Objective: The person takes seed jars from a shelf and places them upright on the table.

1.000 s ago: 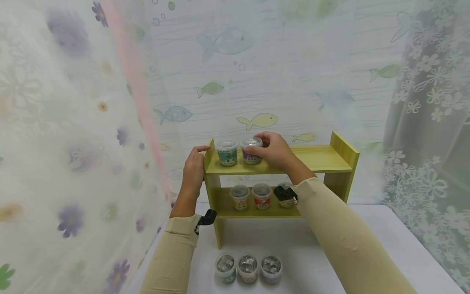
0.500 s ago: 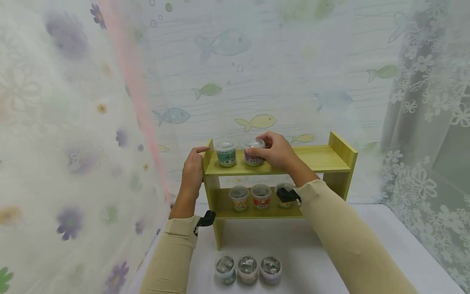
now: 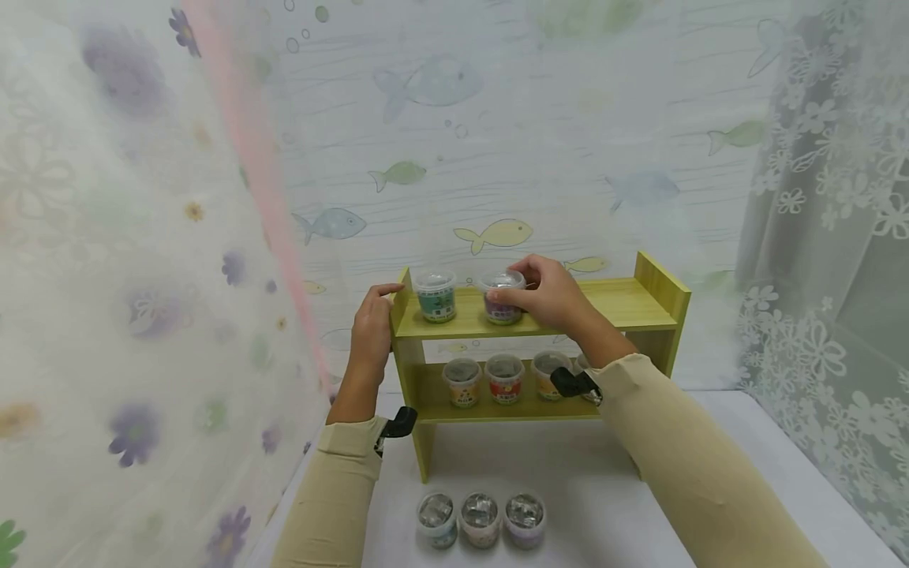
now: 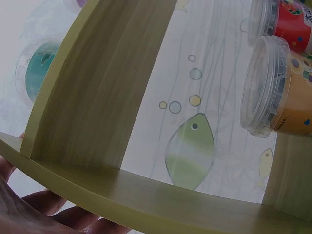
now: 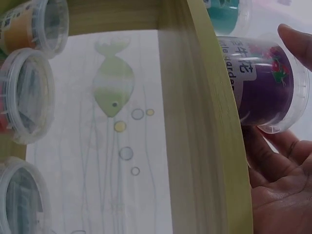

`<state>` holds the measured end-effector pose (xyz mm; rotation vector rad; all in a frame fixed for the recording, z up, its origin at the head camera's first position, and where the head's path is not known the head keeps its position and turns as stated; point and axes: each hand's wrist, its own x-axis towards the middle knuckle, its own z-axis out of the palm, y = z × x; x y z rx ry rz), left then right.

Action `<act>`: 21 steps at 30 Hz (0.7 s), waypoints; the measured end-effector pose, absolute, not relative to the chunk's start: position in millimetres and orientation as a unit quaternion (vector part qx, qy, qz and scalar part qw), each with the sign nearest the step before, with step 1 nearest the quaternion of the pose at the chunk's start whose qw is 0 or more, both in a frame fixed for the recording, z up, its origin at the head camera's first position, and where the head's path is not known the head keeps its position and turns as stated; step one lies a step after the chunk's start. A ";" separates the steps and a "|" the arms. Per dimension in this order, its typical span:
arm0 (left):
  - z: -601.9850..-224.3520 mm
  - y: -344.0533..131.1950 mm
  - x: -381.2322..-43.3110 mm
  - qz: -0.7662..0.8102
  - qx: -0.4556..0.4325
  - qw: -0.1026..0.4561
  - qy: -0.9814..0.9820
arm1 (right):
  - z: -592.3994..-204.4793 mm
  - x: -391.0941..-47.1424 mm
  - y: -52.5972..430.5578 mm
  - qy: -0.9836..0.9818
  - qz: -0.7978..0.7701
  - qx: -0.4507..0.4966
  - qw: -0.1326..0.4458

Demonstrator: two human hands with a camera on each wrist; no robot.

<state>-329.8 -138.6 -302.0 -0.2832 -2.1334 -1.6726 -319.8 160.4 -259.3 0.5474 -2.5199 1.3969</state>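
Observation:
My right hand (image 3: 557, 296) grips a lidded plastic tub with a purple label (image 3: 503, 306) on the top board of a yellow-green wooden shelf (image 3: 604, 304). In the right wrist view the thumb lies on one side of the purple tub (image 5: 265, 80) and the fingers on the other. To its left stands a tub with a teal label (image 3: 435, 300), a gap between them. My left hand (image 3: 371, 327) rests against the shelf's left side panel, its fingertips at the top edge; in the left wrist view the fingers (image 4: 73, 217) lie along the panel's outside.
Several tubs stand on the lower board, among them an orange-labelled one (image 3: 463, 392) and a red-labelled one (image 3: 506, 389); my right forearm partly covers the rightmost. In front of the shelf, three tubs sit in a row on the white table (image 3: 582, 481), including a pink-labelled one (image 3: 480, 521).
The right hand has slid the purple tub to the right along the top board, widening its gap from the teal tub. The left hand stays at the side panel.

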 end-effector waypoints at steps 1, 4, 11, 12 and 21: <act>-302.2 -138.7 -329.5 -0.599 -0.102 0.206 -0.767 | -259.2 -318.5 161.6 -0.855 0.474 0.185 0.103; -302.2 -138.2 -328.2 -0.597 -0.100 0.207 -0.769 | -258.9 -314.6 165.7 -0.855 0.475 0.183 0.101; -301.6 -137.5 -325.1 -0.593 -0.098 0.207 -0.772 | -257.7 -304.9 173.9 -0.852 0.480 0.187 0.097; -301.5 -137.4 -324.9 -0.592 -0.098 0.206 -0.773 | -257.8 -303.9 174.8 -0.853 0.478 0.185 0.097; -301.5 -137.1 -326.4 -0.590 -0.104 0.212 -0.772 | -257.1 -297.7 182.7 -0.856 0.474 0.184 0.094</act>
